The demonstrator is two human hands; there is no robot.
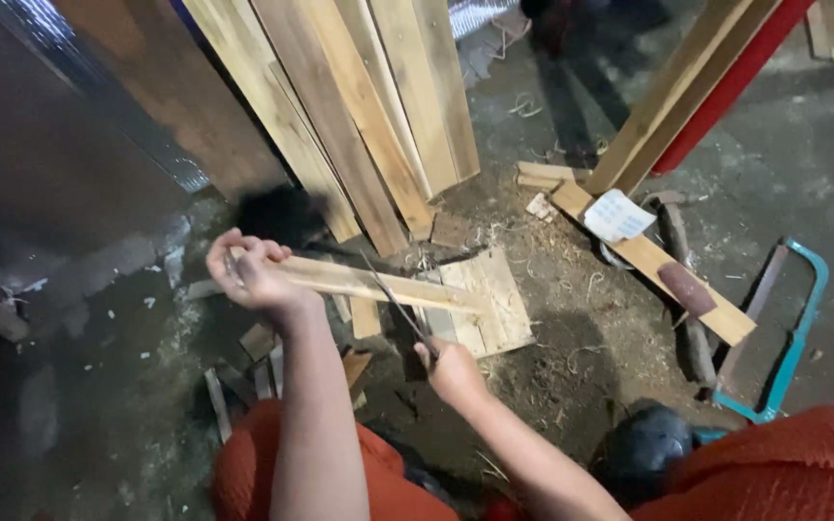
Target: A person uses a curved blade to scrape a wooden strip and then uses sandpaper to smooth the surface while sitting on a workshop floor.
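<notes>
At left of centre, the left hand (251,270) is clamped on one end of a wooden strip (378,286), long axis running left to right (far end resting on a small board (494,304)). Just right, nearer, the right hand (454,369) grips a thin blade (396,301) crossing the strip.

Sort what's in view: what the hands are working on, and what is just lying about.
In hand:
- left hand grips the wooden strip
- right hand holds the thin blade across it
- small wooden board beneath

Lying about:
- teal hacksaw frame
- leaning planks
- plank on the floor
- white paper
- red post
</notes>
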